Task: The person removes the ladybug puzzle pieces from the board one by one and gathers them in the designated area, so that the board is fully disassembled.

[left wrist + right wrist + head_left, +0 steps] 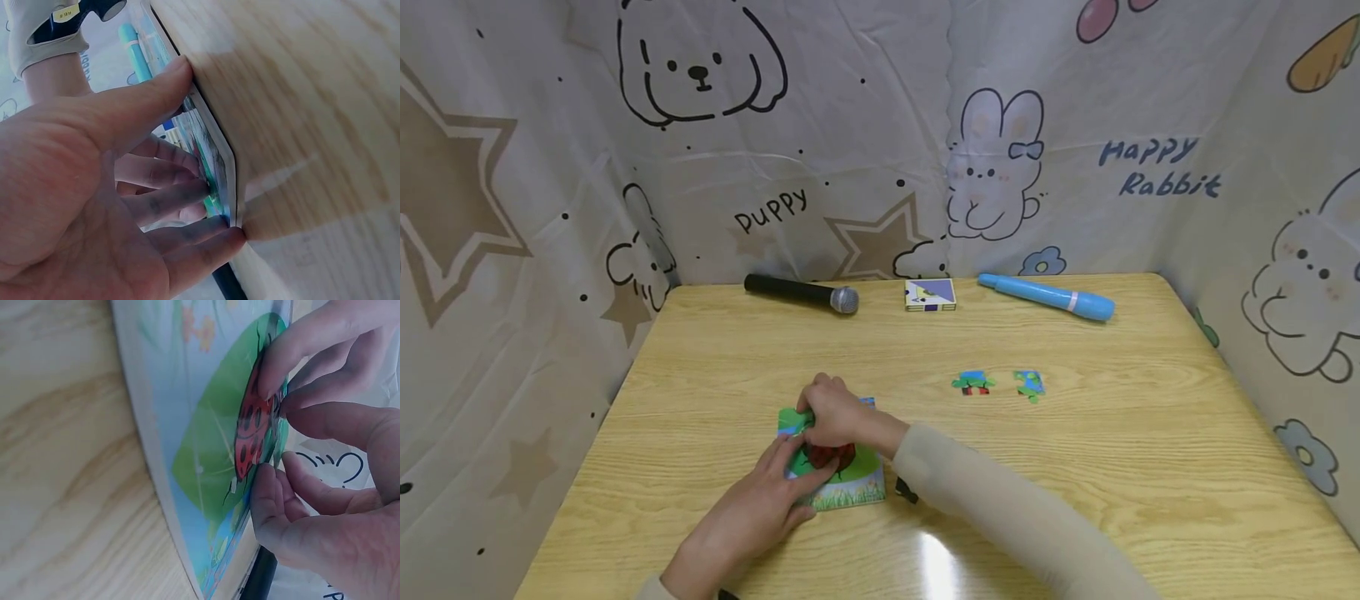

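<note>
On the near left part of the wooden table (1112, 467), one ladybug puzzle (862, 473) is lying, and we are seeing two hands on it. The left hand (760, 500) is resting there with its fingers spread wide. The right hand (835, 414) is keeping its fingers curled narrow at the far left corner — whether they are pinching a piece, we cannot tell. Farther back and to the right, two loose pieces are lying near each other: a left piece (975, 382) and a right piece (1030, 383). Along the back edge we are counting three things — one black microphone (797, 292), one small box (930, 295) and one blue tube-like object (1048, 298). Behind them, printed cloth (865, 125) is hanging.
</note>
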